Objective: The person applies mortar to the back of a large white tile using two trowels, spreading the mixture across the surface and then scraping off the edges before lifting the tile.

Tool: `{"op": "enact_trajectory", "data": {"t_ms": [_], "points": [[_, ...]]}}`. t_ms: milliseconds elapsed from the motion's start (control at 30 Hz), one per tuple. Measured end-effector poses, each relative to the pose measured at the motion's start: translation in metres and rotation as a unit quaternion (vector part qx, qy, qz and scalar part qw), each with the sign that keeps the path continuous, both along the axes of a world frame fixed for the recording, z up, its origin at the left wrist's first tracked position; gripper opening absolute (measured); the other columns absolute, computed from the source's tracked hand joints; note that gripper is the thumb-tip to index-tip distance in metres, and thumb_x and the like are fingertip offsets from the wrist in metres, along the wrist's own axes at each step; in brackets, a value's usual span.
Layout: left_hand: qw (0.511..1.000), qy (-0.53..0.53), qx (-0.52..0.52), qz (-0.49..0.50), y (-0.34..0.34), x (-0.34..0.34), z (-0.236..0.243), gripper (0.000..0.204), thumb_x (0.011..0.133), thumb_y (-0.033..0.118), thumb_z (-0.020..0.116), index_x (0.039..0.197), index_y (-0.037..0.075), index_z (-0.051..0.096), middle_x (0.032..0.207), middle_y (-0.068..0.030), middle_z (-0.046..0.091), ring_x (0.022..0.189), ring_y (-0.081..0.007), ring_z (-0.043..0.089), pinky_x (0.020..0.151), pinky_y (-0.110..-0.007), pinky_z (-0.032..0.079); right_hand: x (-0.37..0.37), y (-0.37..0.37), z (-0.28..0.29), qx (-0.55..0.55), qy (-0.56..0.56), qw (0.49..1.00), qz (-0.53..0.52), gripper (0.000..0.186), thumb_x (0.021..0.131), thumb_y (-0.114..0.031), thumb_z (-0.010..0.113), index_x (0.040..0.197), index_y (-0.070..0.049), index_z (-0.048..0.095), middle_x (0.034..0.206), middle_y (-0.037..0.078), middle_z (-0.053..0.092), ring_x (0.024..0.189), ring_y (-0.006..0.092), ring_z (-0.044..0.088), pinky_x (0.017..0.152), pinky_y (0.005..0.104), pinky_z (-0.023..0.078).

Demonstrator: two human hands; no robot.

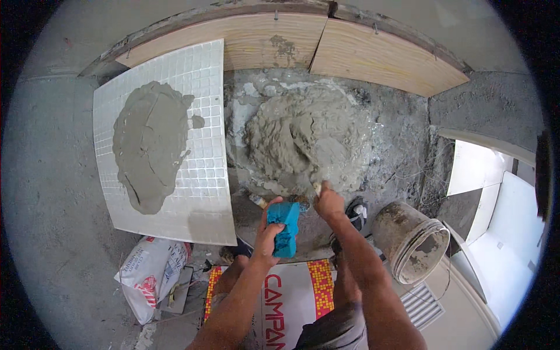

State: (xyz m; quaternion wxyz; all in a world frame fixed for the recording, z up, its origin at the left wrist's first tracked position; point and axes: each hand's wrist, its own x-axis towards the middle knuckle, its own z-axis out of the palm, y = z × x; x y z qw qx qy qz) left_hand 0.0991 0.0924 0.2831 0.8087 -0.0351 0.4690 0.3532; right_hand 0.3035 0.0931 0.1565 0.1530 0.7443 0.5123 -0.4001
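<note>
Head view: from my remote station I am seeing the left hand (270, 232) clasping a teal block (284, 236), while the right hand (330, 204) is gripping a pale handle (317, 188) at the near edge of a mortar heap (280, 131). A mortar patch (149, 146) is already covering the middle of the white gridded panel (207, 219); I am judging its bare margins and the heap as still awaiting work.
</note>
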Motion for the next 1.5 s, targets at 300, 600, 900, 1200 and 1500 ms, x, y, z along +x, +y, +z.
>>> {"op": "enact_trajectory", "data": {"t_ms": [300,600,900,1200,1500], "points": [[1.0,0.018,0.013,-0.015,-0.003,-0.007,-0.007,0.069,0.076,0.012,0.057,0.142,0.021,0.04,0.108,-0.0091,0.057,0.081,-0.0218,0.062,0.067,-0.039,0.057,0.055,-0.013,0.06,-0.083,-0.013,0.992,0.093,0.039,0.085,-0.026,0.061,0.115,-0.006,0.047,0.091,0.025,0.069,0.085,0.0426,0.067,0.074,0.0517,0.053],[0.998,0.05,0.004,0.044,0.008,-0.015,-0.005,0.068,0.076,0.007,0.053,0.142,0.02,0.045,0.109,-0.0061,0.057,0.083,-0.0173,0.059,0.07,-0.032,0.054,0.074,0.238,0.047,0.146,-0.021,0.923,0.354,0.048,0.078,-0.026,0.064,0.122,-0.008,0.055,0.094,0.02,0.07,0.088,0.0375,0.068,0.075,0.0495,0.054],[0.991,0.082,0.002,0.107,0.012,-0.013,-0.003,0.067,0.075,0.008,0.057,0.141,0.015,0.045,0.108,-0.0044,0.059,0.086,-0.0136,0.058,0.076,-0.029,0.051,-0.054,0.375,-0.006,-0.006,0.002,0.898,0.44,0.036,0.075,-0.015,0.065,0.107,0.001,0.065,0.098,0.023,0.069,0.094,0.0369,0.068,0.082,0.0467,0.053],[0.986,0.069,0.003,0.15,0.016,-0.005,-0.011,0.066,0.076,0.009,0.057,0.141,0.015,0.045,0.108,-0.0031,0.059,0.086,-0.0127,0.058,0.076,-0.028,0.051,0.01,0.303,0.011,-0.004,-0.008,0.82,0.572,0.028,0.073,-0.01,0.066,0.098,0.002,0.066,0.09,0.024,0.069,0.089,0.0347,0.069,0.076,0.0463,0.056],[0.995,0.058,0.0,0.081,0.031,-0.004,0.003,0.067,0.076,0.004,0.055,0.142,0.017,0.044,0.106,-0.0022,0.059,0.085,-0.0122,0.058,0.074,-0.027,0.05,0.055,0.281,0.097,0.05,-0.041,0.849,0.525,0.038,0.084,-0.013,0.059,0.122,-0.01,0.054,0.096,0.019,0.07,0.085,0.0351,0.07,0.073,0.0463,0.056]]}}
